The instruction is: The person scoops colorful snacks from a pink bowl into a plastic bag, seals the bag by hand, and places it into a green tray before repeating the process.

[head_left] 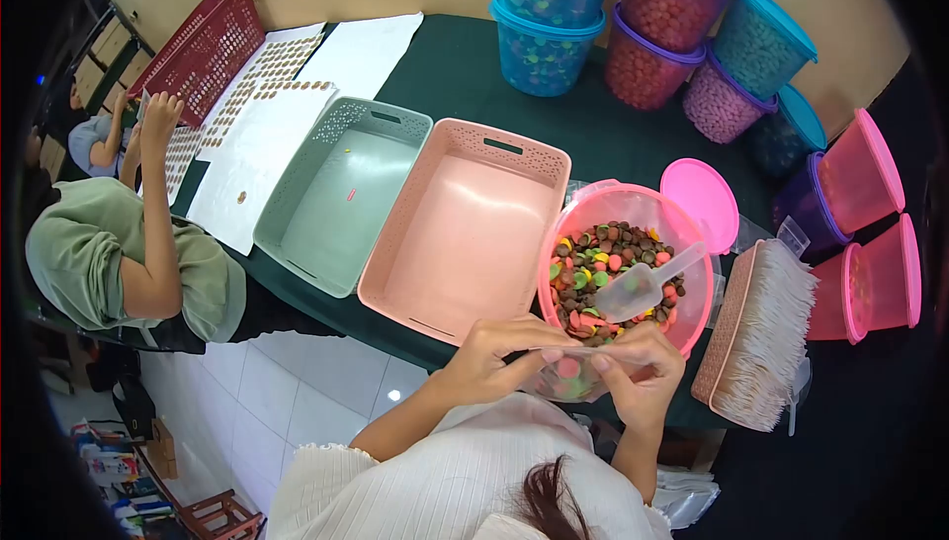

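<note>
Both my hands pinch the top edge of a small clear plastic bag point(565, 378) with colourful candies inside, low in front of my chest. My left hand point(494, 354) grips its left corner, my right hand point(641, 370) its right corner. Just beyond them stands a round pink tub point(700, 327), holding brown, red, green and yellow button-like candies point(605, 261). A translucent scoop point(643, 288) lies on those candies, its handle pointing to the upper right. The near rim of the tub is partly covered by my fingers.
Left of the tub are a pink basket point(455, 233) and a green basket point(341, 194). A pink lid point(700, 204) lies behind it; right, a basket of packed white-edged bags point(761, 332). Lidded tubs point(539, 55) line the back. A person in green point(129, 253) works at left.
</note>
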A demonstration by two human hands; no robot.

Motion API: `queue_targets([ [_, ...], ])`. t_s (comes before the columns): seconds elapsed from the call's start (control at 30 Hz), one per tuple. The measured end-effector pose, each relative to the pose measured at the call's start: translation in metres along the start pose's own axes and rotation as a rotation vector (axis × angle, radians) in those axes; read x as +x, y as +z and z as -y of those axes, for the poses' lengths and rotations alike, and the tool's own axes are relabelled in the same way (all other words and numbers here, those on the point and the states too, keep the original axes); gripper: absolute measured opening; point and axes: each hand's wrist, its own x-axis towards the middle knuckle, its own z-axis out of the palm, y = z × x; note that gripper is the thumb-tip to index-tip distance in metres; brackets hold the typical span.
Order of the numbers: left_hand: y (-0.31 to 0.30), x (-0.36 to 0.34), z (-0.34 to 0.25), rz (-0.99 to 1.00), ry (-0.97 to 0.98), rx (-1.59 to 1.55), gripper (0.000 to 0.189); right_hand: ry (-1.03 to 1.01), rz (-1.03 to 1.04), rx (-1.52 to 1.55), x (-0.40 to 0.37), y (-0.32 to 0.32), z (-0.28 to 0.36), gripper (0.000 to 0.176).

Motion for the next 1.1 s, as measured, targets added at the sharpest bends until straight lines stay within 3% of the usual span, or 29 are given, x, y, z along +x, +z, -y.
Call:
queue_targets([
  [0.17, -0.039, -0.015, 0.002, -0.113, -0.101, 0.067, 0.014, 0.01, 0.154, -0.045, 0.009, 0.025, 0.007, 0.014],
  [0.37, -0.113, -0.056, -0.004, -0.342, -0.168, 0.089, 0.011, -0.041, 0.223, -0.097, 0.027, 0.116, 0.012, 0.012],
  [0.4, -0.131, -0.062, -0.004, -0.379, -0.17, 0.133, 0.011, -0.142, 0.281, -0.141, 0.029, 0.13, 0.01, 0.019],
  [0.43, -0.152, -0.07, -0.007, -0.497, -0.231, 0.196, 0.01, -0.146, 0.277, -0.137, 0.031, 0.142, 0.015, 0.019],
  [0.5, -0.194, -0.069, -0.003, -0.951, -0.269, 0.112, 0.018, -0.048, 0.154, 0.037, 0.036, 0.164, 0.027, 0.026],
  [0.53, -0.218, -0.062, -0.003, -1.076, -0.199, 0.038, 0.026, -0.078, 0.181, -0.022, 0.036, 0.164, 0.023, 0.028],
  [0.6, -0.265, -0.053, 0.006, -1.11, -0.241, 0.134, 0.032, -0.088, 0.229, -0.106, 0.037, 0.162, 0.012, 0.026],
  [0.67, -0.305, -0.041, 0.03, -0.88, -0.373, 0.194, 0.03, -0.056, 0.299, -0.196, 0.034, 0.165, 0.01, 0.023],
  [0.77, -0.339, -0.018, 0.092, -0.586, -0.468, 0.017, 0.025, -0.038, 0.281, -0.273, 0.023, 0.171, 0.006, 0.022],
  [0.87, -0.34, 0.003, 0.122, -0.37, -0.587, 0.095, 0.024, 0.037, 0.229, -0.317, 0.005, 0.174, 0.008, 0.02],
  [0.93, -0.34, 0.013, 0.145, -0.106, -0.729, 0.283, 0.03, 0.095, 0.155, -0.326, -0.01, 0.173, 0.01, 0.019],
  [1.03, -0.334, 0.019, 0.158, 0.038, -0.821, 0.28, 0.039, 0.185, 0.02, -0.366, -0.038, 0.164, 0.013, 0.019],
  [1.1, -0.319, 0.01, 0.151, -0.091, -0.645, 0.664, 0.05, 0.233, -0.086, -0.417, -0.055, 0.157, 0.019, 0.019],
])
